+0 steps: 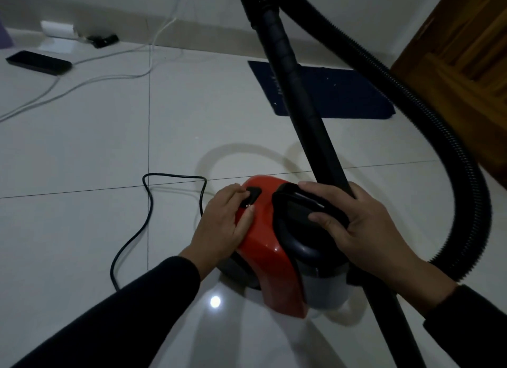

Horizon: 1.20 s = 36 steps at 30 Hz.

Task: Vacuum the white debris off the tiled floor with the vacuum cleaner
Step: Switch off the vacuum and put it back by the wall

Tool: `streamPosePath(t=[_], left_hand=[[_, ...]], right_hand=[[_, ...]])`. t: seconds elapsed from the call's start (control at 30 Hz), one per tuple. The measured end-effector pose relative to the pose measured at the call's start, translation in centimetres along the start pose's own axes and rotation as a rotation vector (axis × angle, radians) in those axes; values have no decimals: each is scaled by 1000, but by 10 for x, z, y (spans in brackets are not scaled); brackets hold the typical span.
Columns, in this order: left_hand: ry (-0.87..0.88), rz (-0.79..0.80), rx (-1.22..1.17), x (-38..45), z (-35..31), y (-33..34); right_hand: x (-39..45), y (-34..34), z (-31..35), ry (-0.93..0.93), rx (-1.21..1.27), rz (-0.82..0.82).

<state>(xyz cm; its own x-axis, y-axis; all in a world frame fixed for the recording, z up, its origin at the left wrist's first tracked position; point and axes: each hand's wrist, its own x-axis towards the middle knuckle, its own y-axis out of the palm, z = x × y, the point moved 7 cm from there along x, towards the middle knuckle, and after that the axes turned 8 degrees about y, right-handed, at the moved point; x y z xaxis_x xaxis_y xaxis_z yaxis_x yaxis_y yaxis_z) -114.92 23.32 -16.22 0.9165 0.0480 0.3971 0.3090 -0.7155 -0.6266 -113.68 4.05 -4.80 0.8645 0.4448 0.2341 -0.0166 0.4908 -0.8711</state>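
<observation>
Left hand [226, 219] rests on the red housing of the vacuum cleaner [270, 247], fingers mostly straight, fingertips at the black switch [253, 198] on top. Right hand [365, 227] curls around the black wand tube [304, 115], thumb and a fingertip lying on the black carry handle [299, 205].

Canister sits on the tiled floor [96, 137], centre-low in view. Its long axis runs roughly near-to-far, grey dust bin [326, 288] at the near end, red housing toward the far end. What's inside the bin can't be made out.

Wand tube runs diagonally across the canister's right side, from upper centre down to the lower right. Ribbed black hose [450, 137] arcs from the top of the wand around the right side and back to the canister.

Black power cord [149, 203] loops on the floor left of the canister. Further out: dark blue mat [343, 93] with a few white specks, behind the wand. Far left, a black phone [38, 62] and white cables [115, 75] near the wall. Wooden door [466, 66] at right.
</observation>
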Motion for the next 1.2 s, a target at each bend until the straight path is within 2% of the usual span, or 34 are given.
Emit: streamPosePath(t=[0.27,0.53,0.73,0.83,1.0,1.2], left_hand=[[132,0,227,9,-6,-3],[201,96,403,10,-9,-2],[109,109,345,0,-11,1],[69,148,194,-3,-15,4],[234,156,-47,20,-58,10],[449,273,61,46,-96,27]], right_hand=[[1,1,0,30,5,25],[3,3,-2,22,9,26],[2,-3,-1,7,4,4],[0,-6,-2,18,11,1],[0,-13,-9,62,23,-24],[-5,-27,-21,79,30,-79]])
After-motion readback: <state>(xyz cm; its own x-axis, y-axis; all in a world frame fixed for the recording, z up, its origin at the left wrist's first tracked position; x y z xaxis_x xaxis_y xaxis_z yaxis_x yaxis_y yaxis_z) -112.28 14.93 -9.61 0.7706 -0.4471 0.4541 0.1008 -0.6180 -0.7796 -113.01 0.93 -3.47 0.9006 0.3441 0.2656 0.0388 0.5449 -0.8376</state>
